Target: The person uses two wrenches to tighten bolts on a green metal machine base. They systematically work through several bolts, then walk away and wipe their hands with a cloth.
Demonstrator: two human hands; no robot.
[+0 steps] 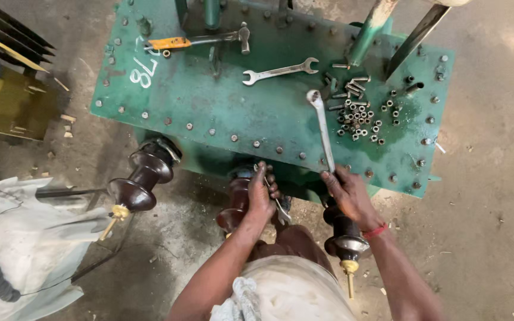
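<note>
A green metal cover plate (221,101) with bolt heads round its rim lies below me. My right hand (349,193) grips the lower end of a long ring spanner (322,128) that lies up across the plate. My left hand (262,193) holds a second, smaller spanner (279,208) at the plate's near edge, beside a dark brown ribbed insulator (236,205). Another brown insulator (343,229) with a brass stud stands out under my right wrist.
A third insulator (141,181) sticks out at the left. On the plate lie an open-ended spanner (281,71), an orange-handled hammer (200,40) and a heap of several loose nuts and bolts (361,113). A white cloth with dark washers (13,244) is on the floor.
</note>
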